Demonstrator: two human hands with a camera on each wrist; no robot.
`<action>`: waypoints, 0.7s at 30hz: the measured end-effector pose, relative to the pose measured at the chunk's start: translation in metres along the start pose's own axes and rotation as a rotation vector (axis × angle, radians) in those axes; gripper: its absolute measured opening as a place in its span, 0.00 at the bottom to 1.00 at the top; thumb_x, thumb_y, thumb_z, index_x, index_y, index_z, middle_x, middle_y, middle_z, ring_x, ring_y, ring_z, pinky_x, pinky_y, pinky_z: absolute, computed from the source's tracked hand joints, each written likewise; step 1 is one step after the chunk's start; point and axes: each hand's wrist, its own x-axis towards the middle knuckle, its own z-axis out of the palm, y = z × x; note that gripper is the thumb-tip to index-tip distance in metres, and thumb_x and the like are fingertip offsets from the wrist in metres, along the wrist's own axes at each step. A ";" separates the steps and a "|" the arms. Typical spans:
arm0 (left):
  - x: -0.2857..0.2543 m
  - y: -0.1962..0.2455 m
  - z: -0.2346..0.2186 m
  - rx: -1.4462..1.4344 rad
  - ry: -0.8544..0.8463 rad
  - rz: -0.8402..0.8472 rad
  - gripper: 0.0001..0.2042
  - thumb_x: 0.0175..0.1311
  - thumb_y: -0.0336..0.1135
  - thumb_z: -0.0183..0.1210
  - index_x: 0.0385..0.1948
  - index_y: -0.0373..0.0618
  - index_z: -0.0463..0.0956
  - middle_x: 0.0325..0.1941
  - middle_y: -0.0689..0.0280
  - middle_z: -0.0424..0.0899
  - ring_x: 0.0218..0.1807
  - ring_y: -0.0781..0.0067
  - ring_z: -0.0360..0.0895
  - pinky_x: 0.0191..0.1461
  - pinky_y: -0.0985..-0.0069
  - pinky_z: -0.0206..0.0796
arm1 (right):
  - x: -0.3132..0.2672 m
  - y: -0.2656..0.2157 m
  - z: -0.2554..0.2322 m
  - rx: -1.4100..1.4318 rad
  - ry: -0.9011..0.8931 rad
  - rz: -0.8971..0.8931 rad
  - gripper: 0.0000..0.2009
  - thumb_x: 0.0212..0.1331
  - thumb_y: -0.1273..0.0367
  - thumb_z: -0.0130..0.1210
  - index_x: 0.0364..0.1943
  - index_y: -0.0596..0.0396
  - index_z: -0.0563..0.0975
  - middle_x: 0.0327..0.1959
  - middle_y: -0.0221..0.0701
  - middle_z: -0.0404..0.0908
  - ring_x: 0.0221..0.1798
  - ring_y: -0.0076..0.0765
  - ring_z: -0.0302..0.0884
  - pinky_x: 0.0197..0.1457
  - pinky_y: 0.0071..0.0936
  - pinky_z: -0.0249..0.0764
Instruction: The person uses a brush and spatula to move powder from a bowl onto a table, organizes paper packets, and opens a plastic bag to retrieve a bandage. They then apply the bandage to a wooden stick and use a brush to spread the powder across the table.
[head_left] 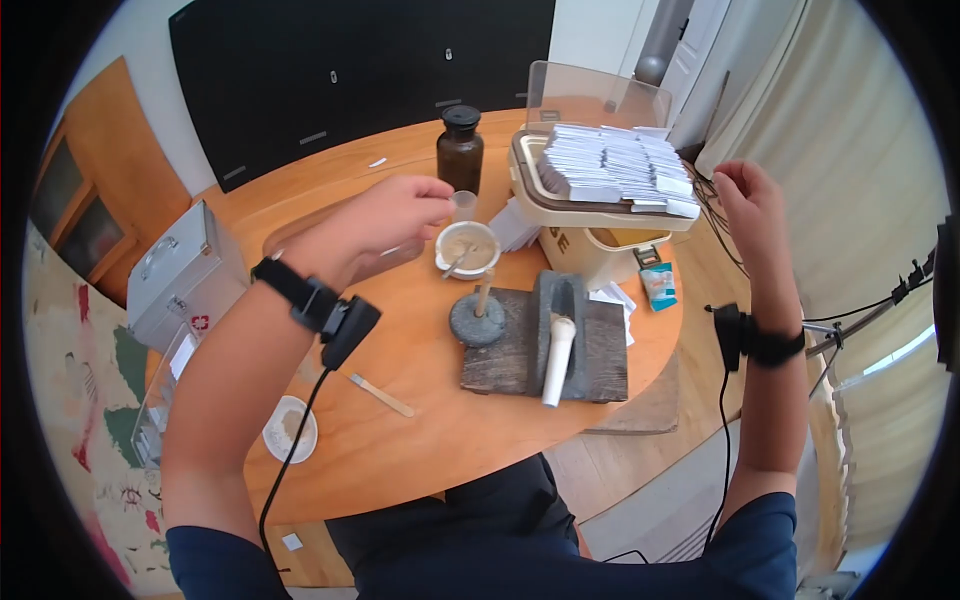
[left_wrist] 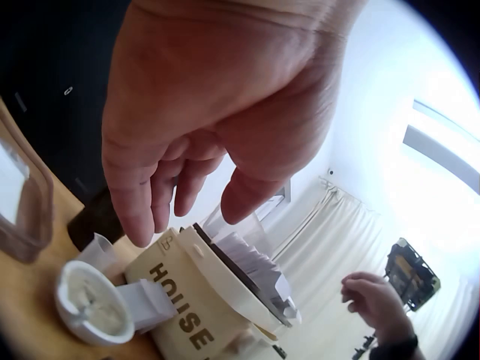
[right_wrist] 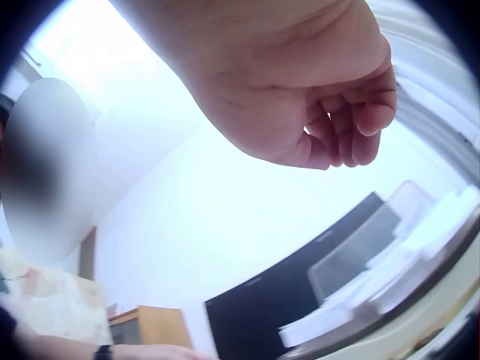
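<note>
My left hand (head_left: pixel 395 215) hovers over the table near a white mortar (head_left: pixel 452 252), its fingers bent loosely and thumb apart, with nothing between them in the left wrist view. The mortar holds a pale paste and a small stirrer. Behind it stand a small clear cup (head_left: pixel 464 205) and a brown glass jar (head_left: pixel 460 155) with a black lid. My right hand (head_left: pixel 755 205) is raised in the air, fingers loosely curled and empty, to the right of a cream bin (head_left: pixel 572 262). Stacked white paper packets (head_left: pixel 615 165) fill the bin's top tray, under a raised clear lid (head_left: pixel 600 90).
A wooden board (head_left: pixel 500 375) bears a stone trough (head_left: pixel 545 300) with a white-handled tool (head_left: pixel 558 370) and a round stone with an upright stick (head_left: pixel 478 322). Around them lie a wooden spatula (head_left: pixel 382 394), a white dish (head_left: pixel 309 448) and a teal packet (head_left: pixel 659 290). A silver case (head_left: pixel 185 285) stands left.
</note>
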 end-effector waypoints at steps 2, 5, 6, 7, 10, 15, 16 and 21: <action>0.028 0.006 0.015 -0.038 0.008 0.005 0.23 0.65 0.37 0.56 0.58 0.33 0.66 0.53 0.55 0.75 0.54 0.68 0.74 0.55 0.74 0.70 | 0.023 0.060 -0.004 -0.005 0.039 0.107 0.11 0.59 0.69 0.54 0.41 0.62 0.78 0.34 0.31 0.82 0.36 0.25 0.76 0.40 0.23 0.72; 0.051 0.015 0.041 -0.132 0.031 -0.035 0.25 0.66 0.39 0.55 0.59 0.31 0.64 0.56 0.49 0.72 0.56 0.59 0.73 0.57 0.69 0.71 | 0.028 0.099 -0.003 0.172 -0.134 0.452 0.13 0.62 0.66 0.52 0.46 0.60 0.77 0.37 0.31 0.80 0.38 0.28 0.76 0.41 0.27 0.73; 0.056 0.020 0.047 -0.183 0.052 -0.072 0.26 0.67 0.40 0.55 0.59 0.29 0.63 0.58 0.45 0.70 0.58 0.55 0.73 0.58 0.67 0.71 | 0.027 0.100 -0.002 0.174 -0.131 0.448 0.13 0.62 0.66 0.52 0.46 0.60 0.77 0.37 0.31 0.80 0.38 0.28 0.76 0.41 0.27 0.73; 0.057 0.022 0.055 -0.216 0.088 -0.070 0.25 0.68 0.40 0.54 0.57 0.27 0.64 0.60 0.42 0.68 0.59 0.50 0.72 0.58 0.65 0.71 | 0.023 0.100 0.003 0.263 -0.146 0.563 0.14 0.64 0.65 0.51 0.47 0.59 0.76 0.39 0.31 0.80 0.40 0.29 0.76 0.44 0.28 0.74; 0.072 0.024 0.066 -0.314 0.075 -0.116 0.22 0.68 0.39 0.53 0.55 0.27 0.66 0.57 0.46 0.72 0.56 0.54 0.74 0.58 0.66 0.71 | 0.022 0.108 0.012 0.431 -0.222 0.697 0.15 0.67 0.62 0.49 0.48 0.58 0.76 0.43 0.34 0.80 0.46 0.31 0.76 0.49 0.30 0.74; 0.080 0.017 0.070 -0.342 0.009 -0.056 0.17 0.67 0.35 0.54 0.52 0.32 0.71 0.50 0.54 0.78 0.51 0.63 0.78 0.55 0.69 0.73 | 0.023 0.114 0.024 0.476 -0.371 0.638 0.15 0.68 0.63 0.47 0.50 0.57 0.76 0.44 0.32 0.80 0.45 0.28 0.76 0.49 0.28 0.73; 0.083 0.015 0.069 -0.320 0.010 -0.038 0.16 0.67 0.34 0.55 0.51 0.34 0.73 0.48 0.57 0.80 0.49 0.66 0.78 0.54 0.70 0.73 | 0.024 0.116 0.024 0.478 -0.379 0.635 0.15 0.68 0.63 0.47 0.50 0.57 0.76 0.44 0.32 0.80 0.45 0.28 0.76 0.49 0.28 0.73; 0.081 0.018 0.065 -0.363 0.030 -0.052 0.12 0.65 0.31 0.56 0.47 0.36 0.75 0.46 0.59 0.80 0.47 0.66 0.79 0.51 0.71 0.73 | 0.019 0.106 0.017 0.497 -0.337 0.606 0.15 0.67 0.65 0.48 0.51 0.58 0.76 0.41 0.30 0.81 0.41 0.27 0.78 0.46 0.26 0.73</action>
